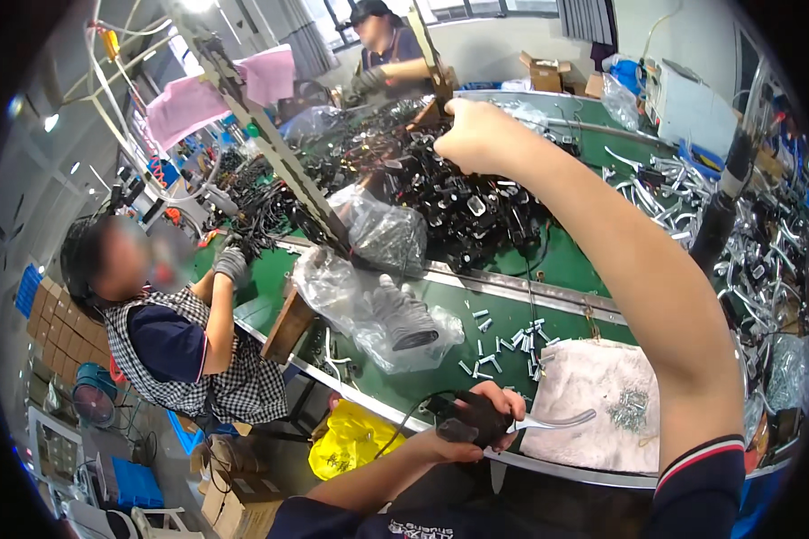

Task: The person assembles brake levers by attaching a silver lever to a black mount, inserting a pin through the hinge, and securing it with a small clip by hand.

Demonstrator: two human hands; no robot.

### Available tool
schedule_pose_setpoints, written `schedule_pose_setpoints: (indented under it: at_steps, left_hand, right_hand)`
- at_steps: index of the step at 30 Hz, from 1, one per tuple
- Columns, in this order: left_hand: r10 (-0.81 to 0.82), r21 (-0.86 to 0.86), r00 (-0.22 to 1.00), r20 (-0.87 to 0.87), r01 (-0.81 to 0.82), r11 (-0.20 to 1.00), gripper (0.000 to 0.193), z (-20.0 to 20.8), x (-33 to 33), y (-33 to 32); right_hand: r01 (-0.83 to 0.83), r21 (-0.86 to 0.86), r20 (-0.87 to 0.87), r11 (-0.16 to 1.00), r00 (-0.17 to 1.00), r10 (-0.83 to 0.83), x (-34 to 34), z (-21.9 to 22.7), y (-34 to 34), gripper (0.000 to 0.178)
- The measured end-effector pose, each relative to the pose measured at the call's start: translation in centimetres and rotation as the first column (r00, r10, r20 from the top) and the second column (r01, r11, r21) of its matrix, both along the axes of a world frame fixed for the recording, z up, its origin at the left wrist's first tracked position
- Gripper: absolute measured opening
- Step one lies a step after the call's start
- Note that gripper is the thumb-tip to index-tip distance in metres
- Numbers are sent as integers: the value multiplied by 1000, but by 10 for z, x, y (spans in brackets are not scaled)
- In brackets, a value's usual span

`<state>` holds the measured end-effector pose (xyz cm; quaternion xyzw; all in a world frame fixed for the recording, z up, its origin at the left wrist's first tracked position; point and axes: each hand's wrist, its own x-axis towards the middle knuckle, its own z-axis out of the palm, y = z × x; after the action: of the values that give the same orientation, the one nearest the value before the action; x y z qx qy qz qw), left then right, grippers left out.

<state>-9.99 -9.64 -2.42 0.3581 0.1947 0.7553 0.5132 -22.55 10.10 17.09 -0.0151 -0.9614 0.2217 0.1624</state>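
Fingers of the left hand (457,446) clamp one black fitting (473,419) by the green bench's (427,379) near edge; the right hand's (478,136), raised, I cannot tell. Right, one pale cloth (575,386); left and far, two co-workers (167,337).

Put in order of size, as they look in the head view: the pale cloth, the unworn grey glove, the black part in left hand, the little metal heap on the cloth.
1. Pale cloth
2. Grey glove and black part: too alike to rank; the part seems nearer the camera
3. Metal heap
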Motion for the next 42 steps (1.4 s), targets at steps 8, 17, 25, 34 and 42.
schedule_pose_setpoints:
  at_steps: [8,17,25,34,42]
  left_hand:
    - [111,-43,993,35,-110,993,48,0,-12,-5]
    - [55,-39,998,41,-54,998,44,-9,-13,4]
    - [36,9,999,-3,-36,999,48,-14,-1,0]
    - [77,-18,997,24,-76,997,48,0,4,-4]
    - [118,-63,992,-39,-120,991,45,-7,3,-23]
  right_hand:
    - [307,55,229,950,922,-311,17,-113,86,30]
    - [626,247,109,740,741,-663,52,-230,188,22]
    - [314,325,248,892,882,-401,69,-220,205,16]
    - [311,430,-20,848,942,-335,61,-211,187,26]
    - [-135,67,271,989,956,113,29,-248,21,14]
